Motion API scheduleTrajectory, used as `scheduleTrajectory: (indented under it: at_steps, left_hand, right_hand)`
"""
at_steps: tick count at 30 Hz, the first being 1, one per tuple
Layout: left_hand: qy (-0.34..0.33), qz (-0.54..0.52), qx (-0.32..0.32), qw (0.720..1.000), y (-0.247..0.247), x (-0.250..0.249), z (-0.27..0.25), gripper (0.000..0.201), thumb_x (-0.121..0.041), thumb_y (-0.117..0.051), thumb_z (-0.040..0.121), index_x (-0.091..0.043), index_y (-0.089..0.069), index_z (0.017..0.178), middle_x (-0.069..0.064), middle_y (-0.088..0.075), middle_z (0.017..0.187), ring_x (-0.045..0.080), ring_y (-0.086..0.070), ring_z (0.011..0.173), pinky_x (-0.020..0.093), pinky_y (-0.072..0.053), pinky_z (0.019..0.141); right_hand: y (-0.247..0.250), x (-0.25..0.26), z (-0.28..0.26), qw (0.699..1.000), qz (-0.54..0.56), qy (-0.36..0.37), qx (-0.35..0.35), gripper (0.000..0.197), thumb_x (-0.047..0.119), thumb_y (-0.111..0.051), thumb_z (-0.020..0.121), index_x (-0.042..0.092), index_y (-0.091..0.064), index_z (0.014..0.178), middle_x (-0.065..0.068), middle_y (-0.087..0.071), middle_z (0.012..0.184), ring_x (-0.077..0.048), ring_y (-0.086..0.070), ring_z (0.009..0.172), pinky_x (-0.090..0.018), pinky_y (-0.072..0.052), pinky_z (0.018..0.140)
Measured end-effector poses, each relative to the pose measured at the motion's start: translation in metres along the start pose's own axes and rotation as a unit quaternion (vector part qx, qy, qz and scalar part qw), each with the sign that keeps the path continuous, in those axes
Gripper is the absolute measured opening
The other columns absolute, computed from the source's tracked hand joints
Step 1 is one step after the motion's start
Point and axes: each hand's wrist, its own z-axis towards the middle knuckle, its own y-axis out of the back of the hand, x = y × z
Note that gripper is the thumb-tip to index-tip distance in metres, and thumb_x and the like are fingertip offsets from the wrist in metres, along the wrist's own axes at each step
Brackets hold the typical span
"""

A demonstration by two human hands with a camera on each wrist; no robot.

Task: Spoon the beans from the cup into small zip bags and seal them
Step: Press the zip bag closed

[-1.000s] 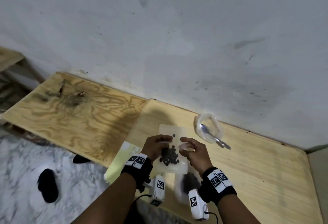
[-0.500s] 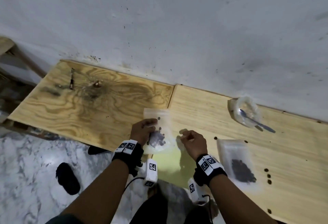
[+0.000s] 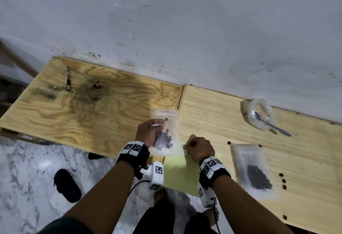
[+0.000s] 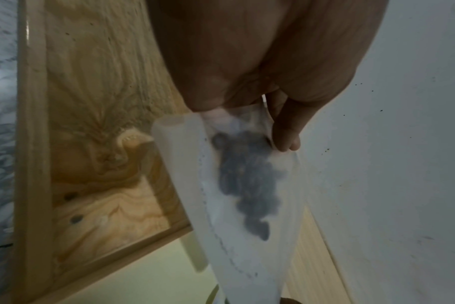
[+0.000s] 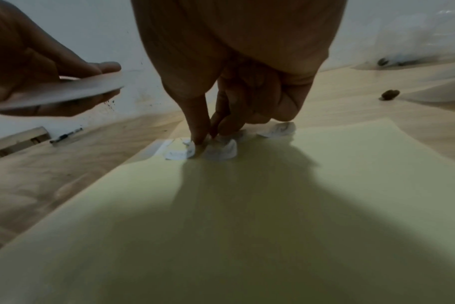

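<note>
While a filled zip bag (image 3: 165,133) is gripped above the worktop (image 3: 212,115) by the left hand (image 3: 148,133), a white sticker (image 5: 181,151) is pinched off the pale-green sheet (image 5: 247,205) by the right hand's (image 3: 199,149) fingers (image 5: 198,125). Judged from this, the bag is past filling, and a clean peel is called for next.

Cup (image 3: 259,113) contents blurred; right hand (image 3: 199,148) perhaps pinching white scraps (image 5: 221,151)
</note>
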Motion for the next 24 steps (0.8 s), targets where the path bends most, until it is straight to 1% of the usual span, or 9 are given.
scheduleTrajectory:
  at_steps: [4, 7, 10, 13, 16, 18, 20, 22, 24]
  left_hand:
    - [0.001, -0.007, -0.016, 1.000, 0.002, 0.001, -0.002, 0.018, -0.003, -0.066, 0.083, -0.017, -0.077, 0.085, 0.013, -0.054, 0.061, 0.020, -0.040, 0.045, 0.019, -0.032, 0.040]
    - [-0.010, -0.006, -0.020, 1.000, 0.002, -0.001, -0.006, 0.014, -0.005, -0.066, 0.086, -0.015, -0.076, 0.087, 0.010, -0.052, 0.056, 0.020, -0.039, 0.045, 0.019, -0.031, 0.040]
    - [-0.028, 0.026, -0.001, 0.999, 0.001, -0.004, -0.012, 0.022, -0.003, -0.065, 0.086, -0.023, -0.074, 0.087, 0.007, -0.052, 0.053, 0.017, -0.040, 0.041, 0.019, -0.033, 0.039]
    - [-0.054, 0.053, 0.037, 0.996, -0.004, -0.008, -0.022, 0.037, 0.002, -0.062, 0.083, -0.033, -0.068, 0.096, 0.014, -0.054, 0.071, 0.020, -0.044, 0.053, 0.021, -0.035, 0.041]
    - [-0.067, 0.041, 0.064, 0.995, -0.011, -0.013, -0.032, 0.049, 0.009, -0.058, 0.078, -0.031, -0.064, 0.105, 0.014, -0.062, 0.104, 0.022, -0.047, 0.076, 0.022, -0.038, 0.047]
    - [-0.061, 0.016, 0.079, 0.995, -0.015, -0.017, -0.039, 0.052, 0.015, -0.055, 0.077, -0.026, -0.064, 0.109, 0.015, -0.061, 0.109, 0.019, -0.048, 0.069, 0.019, -0.038, 0.042]
    - [-0.054, 0.008, 0.093, 0.994, -0.016, -0.018, -0.043, 0.056, 0.016, -0.054, 0.075, -0.027, -0.064, 0.109, 0.016, -0.059, 0.107, 0.018, -0.048, 0.064, 0.018, -0.037, 0.038]
    - [-0.046, 0.000, 0.103, 0.994, -0.017, -0.017, -0.045, 0.058, 0.016, -0.055, 0.075, -0.031, -0.065, 0.107, 0.016, -0.059, 0.111, 0.017, -0.048, 0.053, 0.019, -0.036, 0.039]
    - [-0.044, -0.017, 0.106, 0.993, -0.018, -0.016, -0.045, 0.054, 0.015, -0.056, 0.077, -0.030, -0.067, 0.104, 0.020, -0.061, 0.114, 0.018, -0.050, 0.056, 0.022, -0.038, 0.045]
  right_hand:
    - [0.000, -0.004, 0.001, 0.999, 0.008, 0.023, 0.035, 0.019, 0.037, -0.059, 0.091, 0.021, -0.069, 0.097, -0.001, -0.068, 0.092, -0.020, -0.058, 0.077, -0.026, -0.043, 0.063]
    - [0.004, -0.008, 0.000, 0.993, 0.114, 0.040, -0.008, 0.015, 0.025, -0.065, 0.088, 0.014, -0.063, 0.078, -0.003, -0.067, 0.078, -0.023, -0.062, 0.076, -0.029, -0.048, 0.065]
    - [0.017, -0.003, -0.010, 0.950, 0.294, 0.065, -0.077, 0.022, 0.003, -0.074, 0.079, 0.010, -0.057, 0.067, -0.004, -0.065, 0.067, -0.018, -0.063, 0.070, -0.029, -0.049, 0.068]
    - [0.036, 0.017, -0.024, 0.909, 0.403, 0.097, -0.041, 0.025, -0.001, -0.077, 0.076, 0.011, -0.057, 0.083, -0.013, -0.065, 0.071, -0.018, -0.063, 0.067, -0.025, -0.050, 0.057]
    - [0.043, 0.035, -0.028, 0.919, 0.361, 0.153, -0.045, 0.031, 0.010, -0.083, 0.075, 0.019, -0.057, 0.088, -0.008, -0.069, 0.070, -0.014, -0.064, 0.064, -0.027, -0.052, 0.059]
    - [0.044, 0.042, -0.027, 0.934, 0.304, 0.178, -0.059, 0.032, 0.015, -0.083, 0.075, 0.026, -0.054, 0.086, 0.000, -0.070, 0.069, -0.014, -0.067, 0.065, -0.031, -0.053, 0.063]
    - [0.044, 0.046, -0.027, 0.950, 0.238, 0.189, -0.069, 0.034, 0.016, -0.078, 0.078, 0.034, -0.050, 0.083, 0.008, -0.070, 0.069, -0.011, -0.065, 0.061, -0.034, -0.052, 0.064]
    - [0.045, 0.050, -0.028, 0.963, 0.169, 0.192, -0.087, 0.032, 0.019, -0.072, 0.079, 0.037, -0.046, 0.083, 0.014, -0.069, 0.071, -0.003, -0.057, 0.052, -0.032, -0.050, 0.060]
    - [0.046, 0.054, -0.031, 0.970, 0.119, 0.186, -0.100, 0.030, 0.023, -0.070, 0.080, 0.036, -0.045, 0.086, 0.013, -0.070, 0.073, -0.001, -0.057, 0.052, -0.027, -0.046, 0.055]
